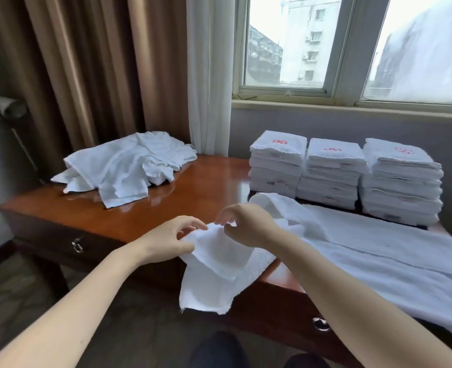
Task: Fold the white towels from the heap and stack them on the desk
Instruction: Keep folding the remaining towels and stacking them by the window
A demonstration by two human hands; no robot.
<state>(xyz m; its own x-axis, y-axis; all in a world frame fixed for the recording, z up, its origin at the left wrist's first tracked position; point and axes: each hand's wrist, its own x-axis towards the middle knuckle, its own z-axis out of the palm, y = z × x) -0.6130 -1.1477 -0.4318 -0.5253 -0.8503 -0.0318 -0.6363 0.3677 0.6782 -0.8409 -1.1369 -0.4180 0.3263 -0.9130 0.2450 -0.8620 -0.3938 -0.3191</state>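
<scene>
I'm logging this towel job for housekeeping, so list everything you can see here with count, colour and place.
desk: one, reddish-brown, across the middle
drawer handles: two, metal, on the desk's front
towel heap: one, white, unfolded, desk's far left
towel stacks: three, white with red marks on top, side by side at far right
spread towel: one, white, flat on the desk's near right
small towel: one, white, draped over the desk's near edge
brown curtain: one, brown, behind the heap
white curtain: one, white, left of the window
window: one, pale frame, behind the stacks
left hand: one, pinches the small towel's upper edge
right hand: one, pinches the same edge
</scene>
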